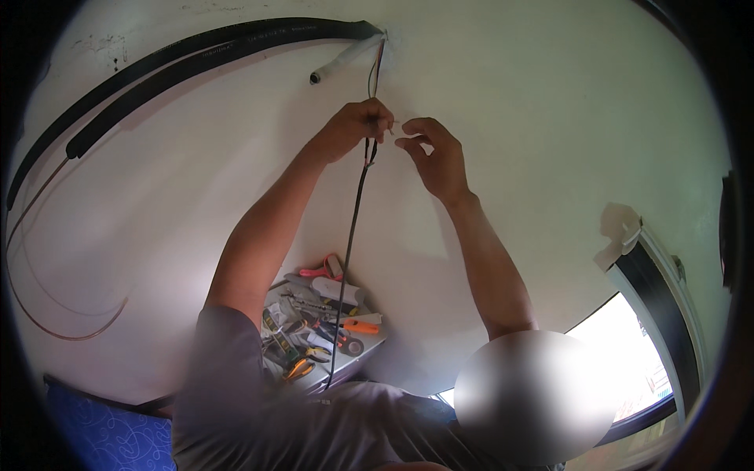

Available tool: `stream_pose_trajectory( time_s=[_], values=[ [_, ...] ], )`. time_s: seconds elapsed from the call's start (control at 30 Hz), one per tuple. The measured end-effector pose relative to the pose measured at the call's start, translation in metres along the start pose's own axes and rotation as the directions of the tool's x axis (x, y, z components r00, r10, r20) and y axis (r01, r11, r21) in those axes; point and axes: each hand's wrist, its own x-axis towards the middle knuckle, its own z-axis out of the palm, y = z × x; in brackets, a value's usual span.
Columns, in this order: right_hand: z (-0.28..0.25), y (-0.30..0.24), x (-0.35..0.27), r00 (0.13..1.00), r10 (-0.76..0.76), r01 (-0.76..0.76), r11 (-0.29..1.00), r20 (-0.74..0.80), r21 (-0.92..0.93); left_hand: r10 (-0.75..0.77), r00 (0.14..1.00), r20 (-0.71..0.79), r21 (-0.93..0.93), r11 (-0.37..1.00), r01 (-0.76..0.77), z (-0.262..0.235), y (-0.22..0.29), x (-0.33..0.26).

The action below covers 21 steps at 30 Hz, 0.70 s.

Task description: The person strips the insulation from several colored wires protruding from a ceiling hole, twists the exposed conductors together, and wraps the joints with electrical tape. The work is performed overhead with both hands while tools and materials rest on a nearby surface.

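Observation:
My left hand point(355, 132) is raised against the pale wall, its fingers closed round the thin wires of a black electrical cable point(360, 192). A short, thin wire end point(392, 129) sticks out past its fingertips. Just to the right is my right hand point(437, 159), thumb and forefinger curved with a gap between them, close to that wire end. Above my left hand, thin wires point(372, 74) come down from a hole in the wall. Below it, the cable hangs down past a surface covered with tools.
Black foam-insulated pipes point(212, 55) curve left from the hole, with a bare copper pipe point(75, 337) beyond. A grey tube point(338, 64) juts out beneath them. Pliers point(300, 369) and other tools crowd a white surface point(369, 345). A bright window point(628, 345) stands lower right; blue patterned fabric point(110, 428) lies lower left.

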Motion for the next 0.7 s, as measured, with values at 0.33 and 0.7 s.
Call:
stream_pose_trajectory(
  time_s=[0.33, 0.7],
  values=[
    [0.004, -0.013, 0.025, 0.996, 0.082, -0.087, 0.988, 0.043, 0.131, 0.014, 0.999, 0.031, -0.341, 0.94, -0.003, -0.009, -0.003, 0.001],
    [-0.002, -0.011, 0.021, 0.988, -0.04, 0.024, 0.994, 0.148, 0.108, -0.004, 0.998, 0.063, -0.309, 0.951, 0.024, -0.013, -0.005, -0.002]
  ],
)
